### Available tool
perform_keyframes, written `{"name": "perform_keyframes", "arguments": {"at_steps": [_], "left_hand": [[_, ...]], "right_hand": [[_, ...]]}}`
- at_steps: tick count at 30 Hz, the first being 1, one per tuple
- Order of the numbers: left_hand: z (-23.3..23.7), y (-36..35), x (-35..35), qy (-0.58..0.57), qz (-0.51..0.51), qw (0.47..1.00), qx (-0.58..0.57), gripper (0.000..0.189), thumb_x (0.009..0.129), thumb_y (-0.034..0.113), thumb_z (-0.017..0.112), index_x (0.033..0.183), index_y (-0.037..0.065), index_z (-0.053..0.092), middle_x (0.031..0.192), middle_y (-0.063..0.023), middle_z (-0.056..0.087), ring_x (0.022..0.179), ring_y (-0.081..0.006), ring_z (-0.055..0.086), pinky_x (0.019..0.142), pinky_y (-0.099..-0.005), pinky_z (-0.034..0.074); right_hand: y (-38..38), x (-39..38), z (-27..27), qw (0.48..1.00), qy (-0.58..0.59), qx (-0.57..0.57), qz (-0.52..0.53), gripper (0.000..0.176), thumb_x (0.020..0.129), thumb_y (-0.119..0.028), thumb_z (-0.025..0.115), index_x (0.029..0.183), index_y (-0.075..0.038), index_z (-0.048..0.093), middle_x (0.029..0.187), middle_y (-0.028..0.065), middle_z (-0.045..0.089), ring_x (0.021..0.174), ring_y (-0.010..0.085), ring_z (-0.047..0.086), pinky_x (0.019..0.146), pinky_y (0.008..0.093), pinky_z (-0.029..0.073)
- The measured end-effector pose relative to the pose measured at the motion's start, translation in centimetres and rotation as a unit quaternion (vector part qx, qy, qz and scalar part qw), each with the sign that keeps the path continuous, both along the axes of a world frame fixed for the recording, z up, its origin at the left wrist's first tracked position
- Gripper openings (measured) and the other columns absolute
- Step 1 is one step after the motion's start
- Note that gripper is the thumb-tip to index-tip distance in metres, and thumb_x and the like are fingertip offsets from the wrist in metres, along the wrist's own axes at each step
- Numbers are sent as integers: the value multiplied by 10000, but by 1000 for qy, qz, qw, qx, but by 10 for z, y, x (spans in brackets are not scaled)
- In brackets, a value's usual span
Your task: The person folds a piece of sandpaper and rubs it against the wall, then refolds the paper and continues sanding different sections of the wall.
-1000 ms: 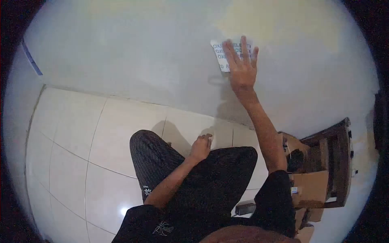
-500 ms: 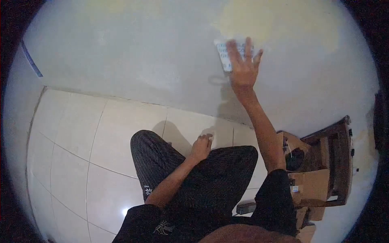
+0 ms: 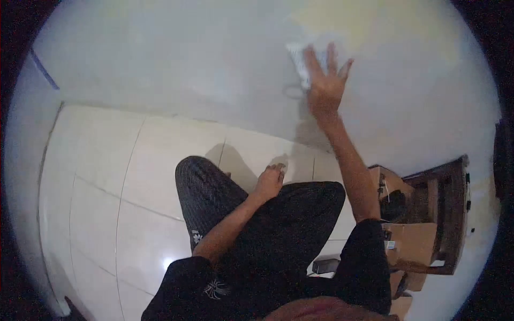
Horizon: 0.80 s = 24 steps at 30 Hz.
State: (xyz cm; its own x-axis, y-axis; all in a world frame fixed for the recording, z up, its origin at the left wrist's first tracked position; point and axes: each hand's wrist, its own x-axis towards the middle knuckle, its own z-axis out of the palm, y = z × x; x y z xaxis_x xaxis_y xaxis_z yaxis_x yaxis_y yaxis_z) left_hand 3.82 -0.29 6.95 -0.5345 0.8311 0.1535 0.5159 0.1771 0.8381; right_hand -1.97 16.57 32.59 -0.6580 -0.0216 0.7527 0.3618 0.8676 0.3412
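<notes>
My right hand (image 3: 326, 85) reaches up to the wall, palm towards it and fingers spread. Under those fingers is a white sheet of sandpaper (image 3: 297, 60) with printed lettering on its back, pressed against the wall and blurred. The wall (image 3: 214, 69) is pale grey, with a yellowish patch (image 3: 342, 21) just above the sheet. Down by my folded legs, my left hand (image 3: 270, 181) rests at the edge of the dark trousers (image 3: 289, 214). Its fingers are loosely bent and slightly apart, with nothing visible in them.
Light tiles (image 3: 155, 155) cover the floor up to the wall's foot. On the right a dark wooden frame (image 3: 452, 214) stands around open cardboard boxes (image 3: 412, 243), with black items inside. A small dark box-shaped object (image 3: 325, 266) lies beside my leg. A blue strip (image 3: 44, 68) marks the left wall.
In the picture my right hand and the sandpaper sit slightly higher and further right. The whole view has shifted a little, with floor and legs higher too. My left hand stays by the leg.
</notes>
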Motion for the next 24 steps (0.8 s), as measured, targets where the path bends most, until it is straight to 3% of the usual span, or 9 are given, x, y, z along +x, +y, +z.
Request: {"name": "perform_keyframes", "arguments": {"at_steps": [5,7,10,12,13,16,18,20,24], "left_hand": [[12,-7,-6,-44,1,998,-40,347,895,105,495,1214,-32,498,1122,-272,573,1053,-439,536,906,-503,452],[5,-6,-3,-53,19,997,-47,394,875,111,524,1241,-28,480,1166,-269,552,1083,-439,523,925,-498,446],[4,-3,-6,-33,61,998,-8,540,816,127,593,1309,-17,426,1233,-264,517,1132,-440,495,971,-492,418],[10,-4,-5,-15,89,995,32,639,776,136,633,1350,-9,391,1257,-262,503,1152,-443,481,1000,-491,397],[17,-4,-5,28,49,997,54,715,740,140,661,1373,-6,363,1302,-260,472,1190,-443,455,1029,-492,366],[17,-9,-4,83,-54,989,105,845,681,142,715,1412,3,314,1415,-252,378,1282,-438,388,1077,-496,308],[-1,-5,-6,19,-128,991,15,943,694,195,740,1457,12,216,1464,-253,308,1314,-426,355,1076,-482,322],[-2,-12,-4,92,-123,988,23,987,694,212,742,1478,42,167,1489,-243,268,1292,-430,378,1070,-491,329],[3,-11,-12,52,-170,979,-98,996,704,210,734,1489,73,137,1512,-236,214,1290,-432,378,1078,-502,317]], "right_hand": [[-53,56,-137,933,-11,-355,56,459,894,-61,500,1353,-63,491,1348,156,517,1255,383,448,1083,472,309],[-61,70,-190,732,99,-670,74,430,947,-150,507,1364,-56,461,1408,162,449,1323,366,375,1115,431,262],[-56,99,-245,741,118,-660,44,431,995,-291,463,1302,9,498,1310,185,517,1198,282,496,1014,371,373],[-63,116,-263,544,203,-812,63,473,990,-327,480,1319,12,463,1362,132,472,1235,252,454,1051,360,346],[-65,124,-266,541,197,-815,72,473,990,-327,480,1319,12,463,1362,132,472,1235,252,454,1051,360,346],[-77,136,-272,366,193,-897,156,568,980,-370,472,1424,-41,341,1434,109,397,1312,266,371,1096,408,287],[-77,132,-277,389,158,-891,173,586,970,-425,474,1412,-57,361,1416,92,415,1300,262,383,1086,403,305],[-76,131,-261,280,125,-947,94,613,959,-486,464,1398,-68,379,1392,84,439,1281,256,405,1072,396,324],[-61,122,-289,279,154,-930,184,536,942,-484,503,1288,-74,497,1269,84,531,1191,256,484,1012,428,387]]}}
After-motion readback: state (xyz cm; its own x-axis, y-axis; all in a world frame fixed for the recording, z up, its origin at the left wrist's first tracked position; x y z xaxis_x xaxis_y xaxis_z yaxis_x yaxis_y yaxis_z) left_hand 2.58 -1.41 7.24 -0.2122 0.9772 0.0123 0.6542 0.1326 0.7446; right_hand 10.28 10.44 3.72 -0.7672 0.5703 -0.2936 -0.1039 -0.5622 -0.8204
